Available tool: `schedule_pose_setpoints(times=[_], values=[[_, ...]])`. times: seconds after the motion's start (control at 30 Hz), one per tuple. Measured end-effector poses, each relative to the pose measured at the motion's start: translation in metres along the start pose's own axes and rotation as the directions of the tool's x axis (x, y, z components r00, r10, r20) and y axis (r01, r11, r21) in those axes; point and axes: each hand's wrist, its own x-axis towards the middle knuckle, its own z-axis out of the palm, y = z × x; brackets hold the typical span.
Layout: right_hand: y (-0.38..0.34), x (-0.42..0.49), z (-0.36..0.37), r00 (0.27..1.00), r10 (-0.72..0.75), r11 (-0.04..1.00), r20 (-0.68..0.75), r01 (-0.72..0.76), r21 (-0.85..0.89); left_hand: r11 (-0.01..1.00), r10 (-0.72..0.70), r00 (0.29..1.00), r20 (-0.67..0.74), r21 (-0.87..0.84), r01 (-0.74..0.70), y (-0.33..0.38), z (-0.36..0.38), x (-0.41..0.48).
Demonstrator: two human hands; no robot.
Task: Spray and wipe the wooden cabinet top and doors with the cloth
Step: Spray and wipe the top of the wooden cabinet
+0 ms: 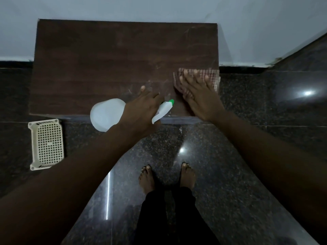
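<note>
The dark wooden cabinet top [106,64] fills the upper middle of the head view, seen from above. My left hand [141,110] grips the neck of a white spray bottle [106,114] with a green nozzle, held over the cabinet's front edge and pointing right. My right hand [198,92] lies flat with straight fingers on a checked brown cloth [210,72], pressing it onto the top's front right corner. The cabinet doors are hidden below the top.
A cream perforated plastic basket [46,144] lies on the dark polished granite floor [247,156] left of the cabinet front. My bare feet [168,175] stand just before the cabinet. A pale wall [159,7] runs behind it, with another wall at the right.
</note>
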Motion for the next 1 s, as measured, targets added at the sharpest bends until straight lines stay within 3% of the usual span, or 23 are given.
schedule_pose_setpoints(times=[0.1,0.27,0.37,0.5,0.63,0.8,1.0], values=[[-0.009,0.006,0.002,1.000,0.028,0.999,-0.014,-0.029,-0.018,1.000,-0.018,1.000,-0.001,0.005,0.018,-0.002,-0.001,-0.001],[-0.033,-0.050,0.033,0.969,-0.231,0.962,0.084,0.241,-0.127,0.999,-0.043,0.999,-0.018,0.018,0.043,-0.006,-0.004,-0.011],[-0.029,-0.058,0.034,0.943,-0.304,0.937,0.137,0.322,-0.138,0.999,-0.039,0.997,-0.061,0.017,0.040,-0.007,-0.008,-0.021],[-0.023,-0.013,0.014,0.981,-0.182,0.983,0.064,0.183,-0.010,0.998,-0.069,0.994,-0.091,0.001,0.069,-0.012,-0.006,-0.033],[-0.025,0.024,0.004,0.999,-0.040,0.999,-0.003,0.040,-0.019,0.993,-0.118,0.991,-0.062,-0.001,0.119,-0.020,-0.004,-0.044],[-0.029,-0.009,0.017,0.969,-0.234,0.971,0.076,0.237,-0.026,0.983,-0.184,0.980,-0.076,-0.023,0.183,-0.019,-0.011,-0.059],[-0.027,-0.010,0.018,0.975,-0.216,0.976,0.058,0.215,0.016,0.983,-0.186,0.978,-0.093,-0.017,0.185,-0.030,-0.010,-0.073]])
